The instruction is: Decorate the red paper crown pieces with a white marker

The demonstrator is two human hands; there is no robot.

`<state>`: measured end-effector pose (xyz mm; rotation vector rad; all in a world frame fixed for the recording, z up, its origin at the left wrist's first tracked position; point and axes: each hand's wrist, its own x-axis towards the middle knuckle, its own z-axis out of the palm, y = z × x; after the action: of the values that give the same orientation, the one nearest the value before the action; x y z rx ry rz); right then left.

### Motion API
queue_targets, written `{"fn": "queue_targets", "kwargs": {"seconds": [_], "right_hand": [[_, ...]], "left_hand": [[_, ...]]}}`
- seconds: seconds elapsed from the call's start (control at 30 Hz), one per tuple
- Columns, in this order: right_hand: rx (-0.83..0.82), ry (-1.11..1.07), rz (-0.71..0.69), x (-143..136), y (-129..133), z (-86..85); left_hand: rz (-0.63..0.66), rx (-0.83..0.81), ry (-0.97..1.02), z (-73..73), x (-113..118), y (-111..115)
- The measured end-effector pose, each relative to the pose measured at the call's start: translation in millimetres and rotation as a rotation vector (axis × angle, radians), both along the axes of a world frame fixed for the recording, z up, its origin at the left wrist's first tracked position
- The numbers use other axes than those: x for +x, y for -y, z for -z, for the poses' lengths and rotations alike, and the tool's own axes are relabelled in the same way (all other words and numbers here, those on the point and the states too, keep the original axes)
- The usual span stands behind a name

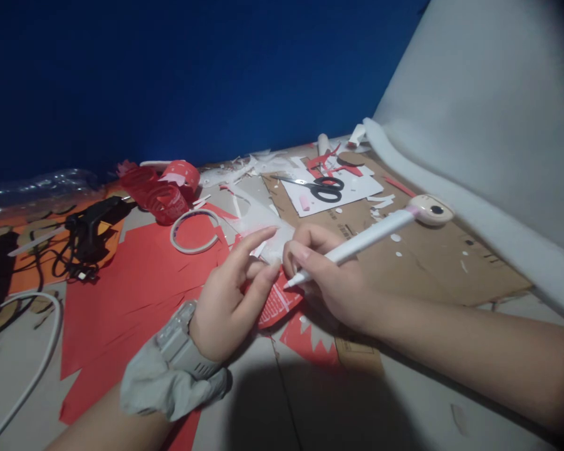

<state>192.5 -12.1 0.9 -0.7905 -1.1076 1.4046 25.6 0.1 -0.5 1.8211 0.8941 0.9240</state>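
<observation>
A white pen [376,235] with a cartoon-like head on its top end slants through my right hand [331,275], held between thumb and fingers. Its tip meets or hovers just over a red piece [277,304] with white printing; whether they touch I cannot tell. My left hand [230,300] grips that red piece from the left, thumb on top and the index finger stretched out above it. Part of the piece is hidden under both hands. Below it lies a red paper scrap [310,341] with a zigzag edge.
Black-handled scissors [326,188] lie on white paper atop brown cardboard [432,263]. Red sheets [136,282] spread to the left, with a tape ring [195,249] on them. Behind are rolls of red ribbon [169,194]. A black glue gun [91,228] and cables lie far left.
</observation>
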Motion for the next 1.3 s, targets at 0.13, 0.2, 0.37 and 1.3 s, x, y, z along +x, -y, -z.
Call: {"fn": "queue_targets", "kwargs": {"seconds": [0.13, 0.2, 0.37, 1.3], "right_hand": [[-0.096, -0.035, -0.003, -3.4, -3.2, -3.2], [-0.128, -0.047, -0.029, -4.3, -4.1, -3.6], [-0.164, -0.051, -0.034, -5.2, -5.9, -3.7], [-0.144, -0.043, -0.059, -3.8, -7.0, 0.9]], "left_hand": [[-0.027, 0.034, -0.048, 0.9, -0.1, -0.8], [-0.051, 0.058, -0.076, 1.3, -0.1, -0.8], [-0.046, 0.097, -0.084, 3.0, -0.5, 0.1], [-0.059, 0.056, -0.063, 1.6, -0.7, 1.8]]}}
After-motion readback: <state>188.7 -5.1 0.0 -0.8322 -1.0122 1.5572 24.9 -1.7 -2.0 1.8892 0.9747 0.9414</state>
